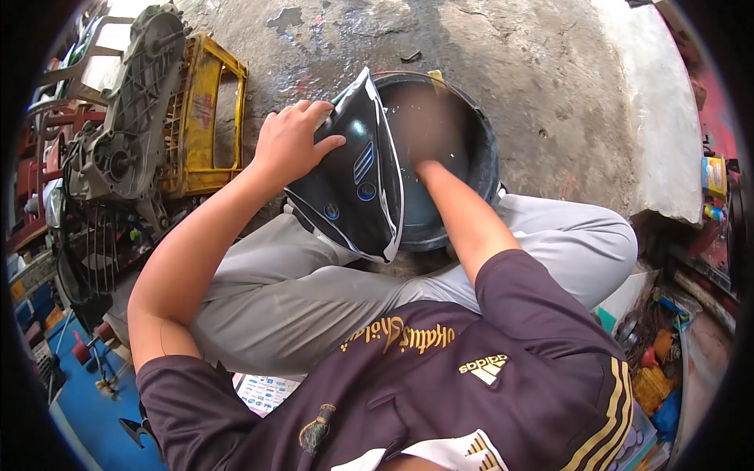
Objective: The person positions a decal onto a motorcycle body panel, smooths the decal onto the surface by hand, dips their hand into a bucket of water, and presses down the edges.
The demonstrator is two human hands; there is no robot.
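My left hand [294, 141] grips the upper left edge of a glossy black panel [353, 169], thumb lying on its face and fingers at the rim. Blue-edged markings and a whitish border show on the panel, which stands tilted against the left side of a round dark basin [485, 149] between my legs. My right hand [426, 167] reaches down into the basin, where liquid shows. Only the part near the wrist is visible; a blurred patch and the liquid hide its fingers, so what it holds, if anything, cannot be seen.
A yellow crate [206, 118] and a grey metal engine casing [137, 118] stand at the left. The concrete floor [550, 94] has wet patches beyond the basin. On the right are a raised concrete ledge [656, 118] and assorted small items [652, 385].
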